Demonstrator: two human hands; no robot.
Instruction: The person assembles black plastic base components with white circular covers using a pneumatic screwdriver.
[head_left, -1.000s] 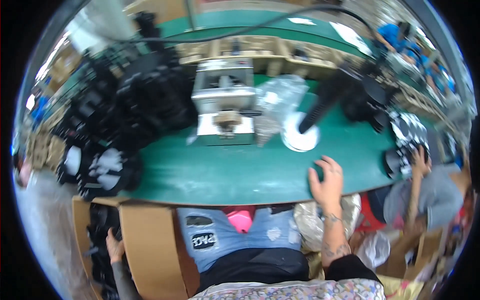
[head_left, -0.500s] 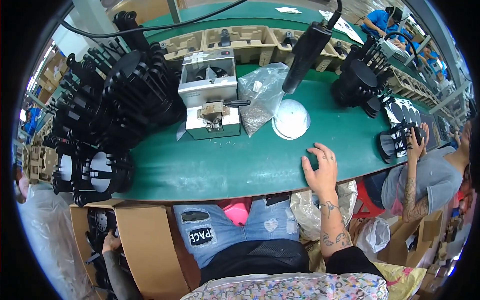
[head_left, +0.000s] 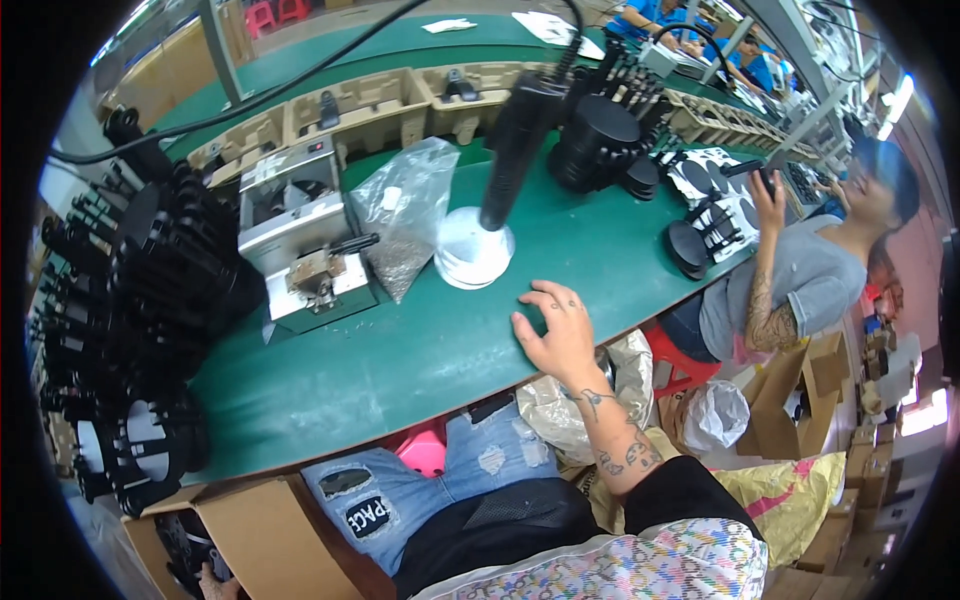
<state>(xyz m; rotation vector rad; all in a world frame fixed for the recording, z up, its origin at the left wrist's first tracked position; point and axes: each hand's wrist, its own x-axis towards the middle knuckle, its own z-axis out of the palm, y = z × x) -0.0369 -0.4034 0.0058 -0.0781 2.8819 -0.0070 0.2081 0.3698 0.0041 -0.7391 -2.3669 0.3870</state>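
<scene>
My right hand rests on the green bench near its front edge, thumb and fingers apart, holding nothing. Just beyond it lies a stack of white discs, with a black electric screwdriver hanging over them on a cable. At the lower left my left hand reaches into an open cardboard box. Black plastic parts lie in there beside it; its fingers are mostly hidden. A clear bag of small screws lies left of the discs, against a grey metal screw feeder.
Stacked black plastic assemblies crowd the left end. Moulded tan trays line the back. More black assemblies stand at the right, where a co-worker in a grey shirt sits on a red stool holding a black part.
My view has swung to the right, so the bench appears tilted and shifted left. My right hand keeps its place by the discs. The co-worker's hands have risen from the assembly on the bench.
</scene>
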